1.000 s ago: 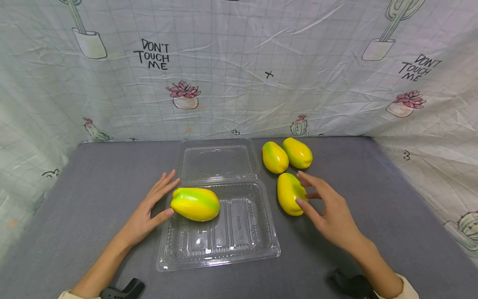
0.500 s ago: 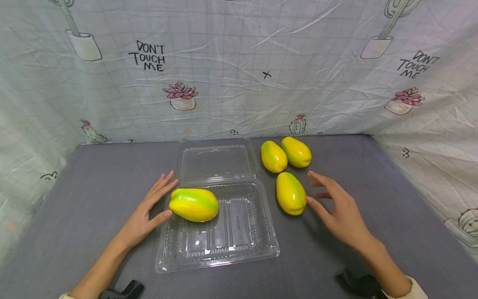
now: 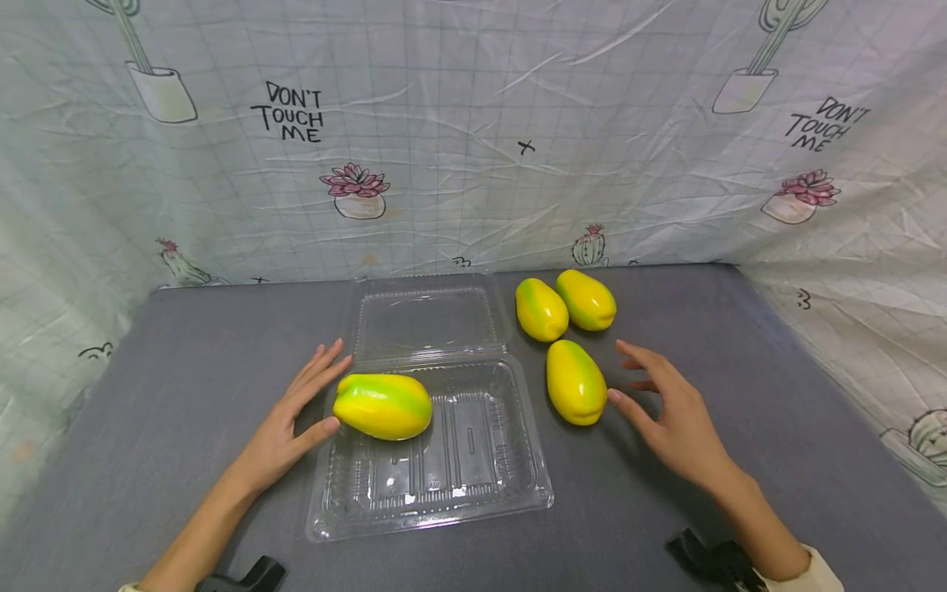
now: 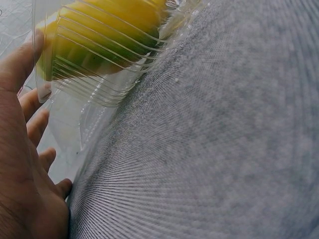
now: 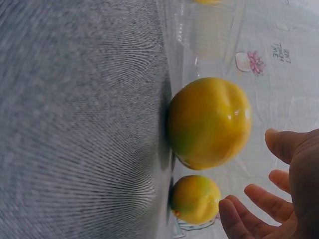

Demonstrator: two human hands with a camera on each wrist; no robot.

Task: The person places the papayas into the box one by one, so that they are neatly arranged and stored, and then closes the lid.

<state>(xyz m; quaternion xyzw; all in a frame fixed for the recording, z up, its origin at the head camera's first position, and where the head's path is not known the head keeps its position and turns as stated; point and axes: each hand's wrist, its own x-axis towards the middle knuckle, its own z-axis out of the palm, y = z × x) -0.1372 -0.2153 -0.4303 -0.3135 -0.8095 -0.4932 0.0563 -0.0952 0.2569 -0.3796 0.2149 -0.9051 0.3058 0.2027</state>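
Observation:
A clear plastic clamshell container (image 3: 473, 460) lies unfolded on the table, its lid (image 3: 429, 321) spread toward the back. One yellow-green papaya (image 3: 382, 406) lies sideways in the left part of its base. My left hand (image 3: 284, 423) is at the container's left rim, fingers spread; in the left wrist view its thumb (image 4: 22, 62) is right at the clear wall. To the right of the container lies a second papaya (image 3: 576, 383). Beside that one my right hand (image 3: 676, 419) hovers with relaxed, slightly bent fingers and nothing in its grasp.
Two more papayas, a left one (image 3: 542, 310) and a right one (image 3: 586, 300), lie close together at the back, right of the lid. A printed cloth (image 3: 459, 164) hangs behind the grey table (image 3: 222, 353) and along its sides.
My right hand has drawn back to the right from the nearest loose papaya, which it overlapped earlier. The left hand stays at the container's rim. The head view has shifted slightly.

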